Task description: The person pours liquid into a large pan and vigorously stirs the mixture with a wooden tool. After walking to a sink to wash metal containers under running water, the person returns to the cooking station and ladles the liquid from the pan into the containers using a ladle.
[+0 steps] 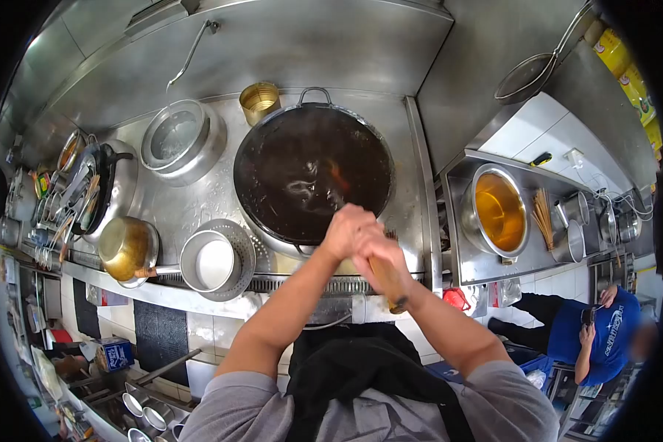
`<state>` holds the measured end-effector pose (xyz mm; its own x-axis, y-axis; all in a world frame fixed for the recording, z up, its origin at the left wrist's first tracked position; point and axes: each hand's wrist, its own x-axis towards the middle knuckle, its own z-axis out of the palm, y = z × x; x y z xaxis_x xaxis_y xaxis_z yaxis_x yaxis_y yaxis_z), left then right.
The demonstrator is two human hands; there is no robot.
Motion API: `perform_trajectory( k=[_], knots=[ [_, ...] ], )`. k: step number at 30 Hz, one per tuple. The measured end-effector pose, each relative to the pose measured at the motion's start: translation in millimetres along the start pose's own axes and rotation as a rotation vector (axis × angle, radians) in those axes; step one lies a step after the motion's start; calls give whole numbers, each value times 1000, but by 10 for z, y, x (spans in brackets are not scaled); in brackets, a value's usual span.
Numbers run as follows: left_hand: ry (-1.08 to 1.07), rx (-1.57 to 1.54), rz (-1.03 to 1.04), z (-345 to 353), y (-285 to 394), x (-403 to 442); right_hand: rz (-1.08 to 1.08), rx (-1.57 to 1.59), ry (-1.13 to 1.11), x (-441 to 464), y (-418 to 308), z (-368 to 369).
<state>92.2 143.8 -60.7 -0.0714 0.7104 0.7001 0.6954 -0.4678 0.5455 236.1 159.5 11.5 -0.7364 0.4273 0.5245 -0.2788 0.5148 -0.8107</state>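
Observation:
A large black wok [254,221] full of dark brown liquid stands on the steel stove in front of me. Both of my hands are closed around one wooden-handled stirring tool [387,281]. My left hand [348,230] grips lower on it, near the wok's front rim, and my right hand [383,254] wraps it just behind, with the handle's butt sticking out toward me. The tool's head is hidden in the liquid, so its kind does not show. A reddish streak is visible on the liquid's surface near the tool.
Left of the wok are a tin can [259,102], a steel pot [175,140], a white saucepan [209,261] and a brass-coloured pot [125,247]. A bowl of amber liquid [501,214] stands on the right counter. A person in a blue shirt [597,331] is at lower right.

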Motion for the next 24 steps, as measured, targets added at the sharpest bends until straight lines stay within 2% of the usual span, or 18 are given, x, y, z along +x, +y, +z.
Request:
perform_trajectory(
  k=[1, 2, 5, 6, 7, 9, 10, 11, 13, 14, 16, 18, 19, 21, 23, 24],
  knots=[
    [-75, 59, 78, -116, -21, 132, 1, 5, 1, 69, 112, 63],
    [-10, 30, -4, -220, -103, 134, 4, -5, -28, 157, 251, 180],
    [-92, 70, -239, -338, -310, -262, -45, 68, -72, 178, 251, 353],
    [-57, 101, -24, -440, 57, -99, -89, 20, -30, 128, 74, 290],
    [54, -25, -99, -246, 90, -128, -129, -27, 5, 55, -19, 219],
    [71, -52, -112, 5, 86, -102, -125, -71, -31, -21, 35, 84],
    [97, -56, -23, 14, 61, 68, -46, -25, -14, 41, 41, 53],
    [15, 102, 40, -76, 72, 149, 27, 22, 7, 117, 75, 25],
    [-11, 7, -46, -332, -103, 144, -39, 53, -124, 317, 241, 197],
    [17, 55, -167, -398, -38, 78, -85, 17, -112, 279, 227, 256],
    [-24, 168, -107, -332, 114, -61, -125, -24, -84, 131, 153, 225],
    [106, 70, 15, 51, 90, -64, -92, -18, -26, -78, 151, -21],
    [104, 22, -123, 92, 132, 25, -81, -17, -36, -37, 153, -37],
    [94, 139, -79, -24, 75, 218, 3, 2, 8, 183, 196, -25],
    [-24, 34, -299, -289, -152, 74, -86, 54, -113, 413, 275, 179],
    [-59, 172, -182, -375, -90, 27, -88, 62, -104, 365, 234, 203]
  ],
)
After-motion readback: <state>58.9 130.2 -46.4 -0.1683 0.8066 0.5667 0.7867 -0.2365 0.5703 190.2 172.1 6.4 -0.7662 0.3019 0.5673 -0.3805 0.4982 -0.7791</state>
